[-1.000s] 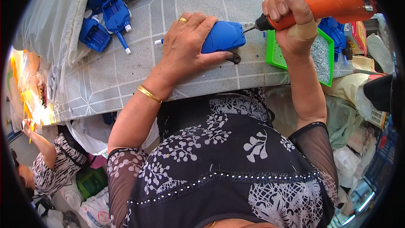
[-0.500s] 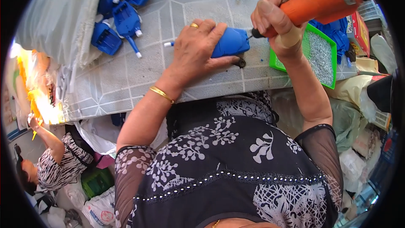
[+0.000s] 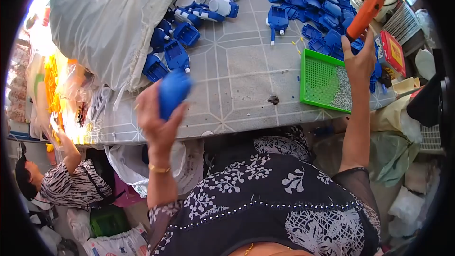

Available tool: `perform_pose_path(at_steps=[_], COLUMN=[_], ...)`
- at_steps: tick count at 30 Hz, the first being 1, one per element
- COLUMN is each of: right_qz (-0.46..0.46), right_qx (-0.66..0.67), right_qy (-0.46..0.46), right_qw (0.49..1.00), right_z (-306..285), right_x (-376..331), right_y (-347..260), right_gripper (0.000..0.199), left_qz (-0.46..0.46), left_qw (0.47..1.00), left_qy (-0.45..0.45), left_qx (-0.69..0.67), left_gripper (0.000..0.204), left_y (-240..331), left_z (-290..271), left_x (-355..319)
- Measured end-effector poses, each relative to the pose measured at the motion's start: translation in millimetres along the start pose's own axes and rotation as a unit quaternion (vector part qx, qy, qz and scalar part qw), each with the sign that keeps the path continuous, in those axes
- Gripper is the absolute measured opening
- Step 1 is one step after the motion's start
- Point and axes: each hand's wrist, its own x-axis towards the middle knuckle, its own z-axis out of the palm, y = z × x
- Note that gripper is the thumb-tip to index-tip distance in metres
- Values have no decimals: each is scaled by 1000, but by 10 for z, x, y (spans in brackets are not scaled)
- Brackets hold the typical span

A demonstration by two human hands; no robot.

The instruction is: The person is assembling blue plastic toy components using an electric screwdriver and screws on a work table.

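Blue case in the left hand: it stands tilted between thumb and fingers, over the near left part of the table — blurred, so any screw holes cannot be made out. The left hand pinches it, thumb along its right side. Just beyond that hand lie blue shells, hollow side up, beside a white sheet. Well to its right, the right hand is wrapped round an orange power screwdriver, whose bit is hidden. A green tray holding small silvery pieces, likely screws, sits just left of the right wrist, and a heap of blue parts spreads beyond that hand. The step looks like shifting the case between turns with the driver, since the two are well apart. The next move probably calls for a sure left grip — setting the case down would need a gentle release, clear of the shells.
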Motion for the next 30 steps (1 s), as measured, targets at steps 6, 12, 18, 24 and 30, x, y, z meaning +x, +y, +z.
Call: perform_pose_path(at_steps=[6, 12, 18, 24, 30], right_qz=[-102, -306, -394, -345, -371], right_qx=[45, -1, 85, 176, 202], right_qy=[-248, -419, -394, -435, -446], right_qw=[962, 855, 826, 813, 789], right_z=[749, 1984, 1723, 916, 538], right_x=[14, 397, 293, -83, -602], right_y=[-390, -322, -848, -1068, -1370], right_gripper=[38, 73, 52, 46, 33], left_qz=[-365, -454, -303, -245, -4], left_qw=[907, 886, 911, 950, 998], left_qy=[176, 93, -10, 174, -12], left_qx=[-112, 38, 280, 80, -53], left_gripper=[40, 62, 76, 32, 62], left_y=[-1184, -1664, -2074, -1294, -90], left_z=[-721, -691, -696, -838, -229], left_x=[-1522, -2050, -2233, -1301, -352])
